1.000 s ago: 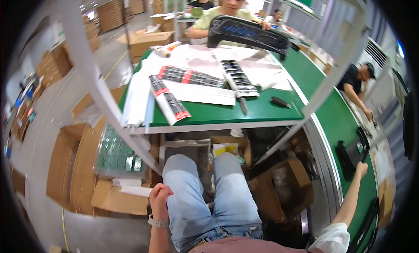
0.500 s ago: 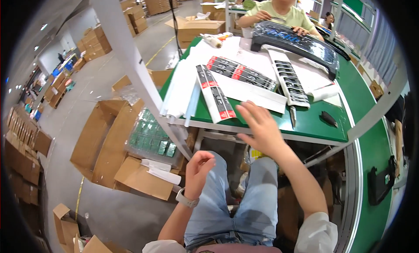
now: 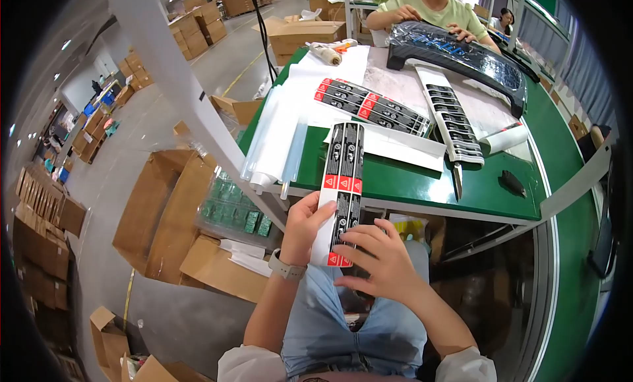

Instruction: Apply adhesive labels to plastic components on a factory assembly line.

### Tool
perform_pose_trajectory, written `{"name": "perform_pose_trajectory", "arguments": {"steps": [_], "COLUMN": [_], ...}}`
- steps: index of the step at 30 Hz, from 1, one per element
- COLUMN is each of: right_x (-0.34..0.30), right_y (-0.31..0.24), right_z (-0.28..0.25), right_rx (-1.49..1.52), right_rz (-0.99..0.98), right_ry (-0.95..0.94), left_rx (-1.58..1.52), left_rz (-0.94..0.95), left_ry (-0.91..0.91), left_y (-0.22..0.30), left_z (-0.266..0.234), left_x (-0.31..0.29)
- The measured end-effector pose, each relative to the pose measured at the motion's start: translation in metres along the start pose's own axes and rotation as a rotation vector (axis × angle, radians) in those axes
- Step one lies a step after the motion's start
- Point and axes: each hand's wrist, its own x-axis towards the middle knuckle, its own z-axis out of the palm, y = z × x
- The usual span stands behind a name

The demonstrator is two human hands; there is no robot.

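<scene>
A narrow sheet of black-and-red labels [image 3: 342, 163] on white backing stands out over my lap, its far end above the table edge. My left hand [image 3: 302, 230] grips its left edge near the lower end, thumb on top. My right hand [image 3: 384, 262] is at the lower right part of the sheet, its fingers apart; whether the fingertips touch it is hard to tell. A second label sheet [image 3: 372, 108] lies on the green table, beside a white strip [image 3: 402, 146].
A white strip with black curved pieces [image 3: 453, 121], a knife blade [image 3: 457, 182], a dark pointed piece [image 3: 512, 183] and a white roll [image 3: 506, 139] lie right on the green table [image 3: 395, 184]. Across it, a person works at a wrapped black panel [image 3: 461, 56]. Cardboard boxes [image 3: 155, 210] stand left.
My left hand has taken the label sheet that lay on the table's near edge and drawn it toward me. My right hand has come back from the table to the sheet's lower end.
</scene>
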Motion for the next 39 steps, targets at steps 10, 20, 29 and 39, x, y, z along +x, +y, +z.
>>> {"name": "perform_pose_trajectory", "arguments": {"steps": [10,20,29,39], "right_x": [0.020,0.015,0.018,0.008], "right_y": [0.024,0.020,0.017,0.010], "right_z": [-0.009,-0.010,0.002,0.002], "right_rx": [0.068,0.077,0.073,0.160], "right_rz": [0.207,0.219,0.168,0.299], "right_ry": [0.251,0.225,0.264,0.247], "left_rx": [0.132,0.259,0.349,0.188], "left_rz": [-0.013,0.015,0.083,0.049], "left_ry": [-0.133,-0.154,-0.187,-0.240], "left_y": [0.015,0.011,0.008,-0.004], "left_z": [0.023,0.019,0.006,0.007], "left_x": [-0.028,-0.033,-0.037,-0.036]}}
